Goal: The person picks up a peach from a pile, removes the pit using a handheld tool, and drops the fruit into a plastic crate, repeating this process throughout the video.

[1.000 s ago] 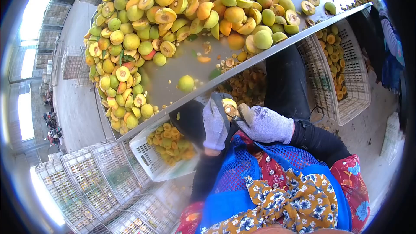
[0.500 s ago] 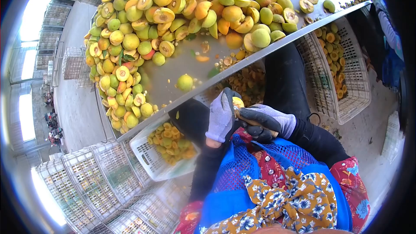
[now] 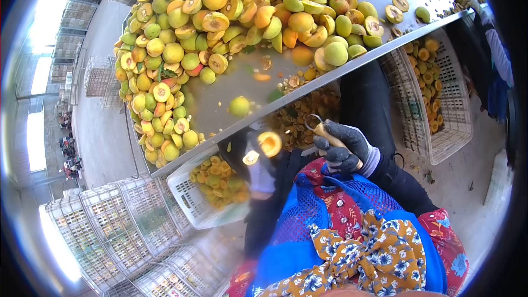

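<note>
My right hand (image 3: 347, 147), in a grey-and-black work glove, is closed around the wooden handle (image 3: 333, 138) of a small tool with a curved metal hook (image 3: 313, 120). Smeared by motion, my left hand (image 3: 262, 175) is lower left of the table edge, and its fingers cannot be made out. Over it appear a halved apricot (image 3: 270, 144) with a hollow centre and a pale piece like a pit (image 3: 251, 158); whether the hand touches them is unclear. Below it sits a white crate (image 3: 184, 202) of apricot halves (image 3: 219, 179).
A metal table (image 3: 214, 99) carries a heap of whole and cut apricots (image 3: 231, 16). Under its edge lies a pile of brownish scraps (image 3: 311, 118). Another crate (image 3: 454, 104) of halves stands right, near a co-worker's sleeve (image 3: 498, 49). Stacked crates (image 3: 121, 231) stand lower left.
My hands have come apart. The left has moved down and left toward the white crate, and the apricot once between them now shows as a hollow half. The hook in my right hand has come into view.
</note>
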`<state>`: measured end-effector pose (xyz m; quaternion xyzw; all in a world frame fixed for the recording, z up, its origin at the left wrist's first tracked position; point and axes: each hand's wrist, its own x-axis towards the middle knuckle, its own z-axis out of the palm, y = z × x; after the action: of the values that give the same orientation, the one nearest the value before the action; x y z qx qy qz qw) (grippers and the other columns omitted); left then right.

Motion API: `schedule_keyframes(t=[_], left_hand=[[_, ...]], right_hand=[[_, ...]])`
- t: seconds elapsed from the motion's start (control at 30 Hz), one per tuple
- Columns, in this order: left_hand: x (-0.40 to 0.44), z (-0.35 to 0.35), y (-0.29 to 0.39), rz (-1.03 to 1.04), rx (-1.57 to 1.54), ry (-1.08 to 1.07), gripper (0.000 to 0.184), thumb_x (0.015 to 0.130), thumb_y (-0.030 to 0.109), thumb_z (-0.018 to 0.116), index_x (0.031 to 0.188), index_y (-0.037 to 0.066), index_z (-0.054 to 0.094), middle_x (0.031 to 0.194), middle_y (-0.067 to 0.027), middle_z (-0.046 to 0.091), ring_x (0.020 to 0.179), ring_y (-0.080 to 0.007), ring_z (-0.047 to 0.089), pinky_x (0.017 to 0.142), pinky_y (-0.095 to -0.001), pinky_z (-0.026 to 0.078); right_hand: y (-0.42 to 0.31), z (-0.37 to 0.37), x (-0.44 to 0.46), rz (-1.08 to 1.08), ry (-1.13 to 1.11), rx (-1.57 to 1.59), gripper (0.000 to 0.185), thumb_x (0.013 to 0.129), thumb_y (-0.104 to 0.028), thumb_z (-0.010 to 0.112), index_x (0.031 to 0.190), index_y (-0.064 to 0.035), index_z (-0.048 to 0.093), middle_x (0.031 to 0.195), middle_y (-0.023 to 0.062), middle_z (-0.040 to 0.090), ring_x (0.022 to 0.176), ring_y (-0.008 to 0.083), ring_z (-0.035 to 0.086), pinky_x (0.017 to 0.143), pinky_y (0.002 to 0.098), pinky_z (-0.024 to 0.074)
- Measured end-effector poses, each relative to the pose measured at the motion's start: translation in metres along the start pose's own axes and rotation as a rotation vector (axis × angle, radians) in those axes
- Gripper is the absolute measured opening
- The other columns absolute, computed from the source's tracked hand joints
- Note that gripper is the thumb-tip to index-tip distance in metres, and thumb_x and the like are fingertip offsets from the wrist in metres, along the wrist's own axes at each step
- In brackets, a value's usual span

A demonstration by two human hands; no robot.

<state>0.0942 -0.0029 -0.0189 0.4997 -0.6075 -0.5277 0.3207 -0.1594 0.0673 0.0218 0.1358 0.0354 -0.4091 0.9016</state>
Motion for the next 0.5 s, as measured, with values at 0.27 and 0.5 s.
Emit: schedule_keyframes(t=[0.27,0.5], left_hand=[[-0.039,-0.133,0.014,-0.453,-0.108,0.465,0.045,0.097,0.044,0.052,0.115,0.002,0.056,0.092,-0.0158,0.064,0.085,-0.0327,0.062,0.077,-0.0388,0.049],[-0.020,-0.132,0.020,-0.444,1.289,0.476,0.046,0.097,0.037,0.052,0.123,-0.001,0.055,0.121,-0.0269,0.060,0.118,-0.0454,0.051,0.097,-0.0489,0.042]], right_hand=[[-0.004,-0.017,0.000,-0.073,0.264,-0.269,0.041,0.101,-0.043,0.048,0.099,-0.0027,0.055,0.056,0.0020,0.046,0.038,0.0093,0.043,0.033,0.0208,0.0340],[0.001,-0.009,0.009,-0.216,0.393,-0.830,0.043,0.100,-0.043,0.052,0.099,0.0001,0.059,0.063,-0.0006,0.050,0.046,0.0072,0.044,0.044,0.0231,0.0374]])
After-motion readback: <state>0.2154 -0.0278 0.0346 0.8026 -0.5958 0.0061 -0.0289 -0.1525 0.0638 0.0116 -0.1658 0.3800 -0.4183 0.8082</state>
